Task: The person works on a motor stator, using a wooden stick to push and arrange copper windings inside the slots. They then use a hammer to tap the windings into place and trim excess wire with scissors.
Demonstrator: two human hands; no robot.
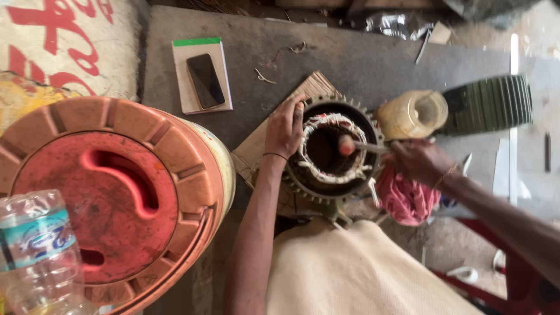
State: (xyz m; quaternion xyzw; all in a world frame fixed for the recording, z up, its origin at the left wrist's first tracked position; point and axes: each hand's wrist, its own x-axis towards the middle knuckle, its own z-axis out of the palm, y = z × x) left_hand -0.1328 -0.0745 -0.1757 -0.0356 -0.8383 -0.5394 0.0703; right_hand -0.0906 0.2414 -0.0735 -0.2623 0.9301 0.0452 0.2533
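**A:** What's nearest? Left side I've got a clear plastic bottle [36, 251] and a big orange drum lid [111, 198].

**B:** Yep. Past the lap, the finned motor stator [332, 149] sits mid-bench. Left hand [284, 127] lies on its left rim, fingers loosely curled. Right hand [417, 160] is closed round a thin stick [364, 146] poking into the windings, pink rag [406, 200] underneath.

**A:** Farther back?

**B:** Yellowish jar [412, 114], then a phone [205, 80] on a notepad [201, 76].

Lighting: soft, even daylight; shadows faint. Brightest zone: far right, pale ground washed out. Glare: mild sheen on the phone screen [205, 80] and crumpled foil [396, 24], far side. Blur: right hand [417, 160] and ribbed green cylinder [489, 105] smeared by motion. Near-left plastic bottle [38, 251] soft, out of focus.
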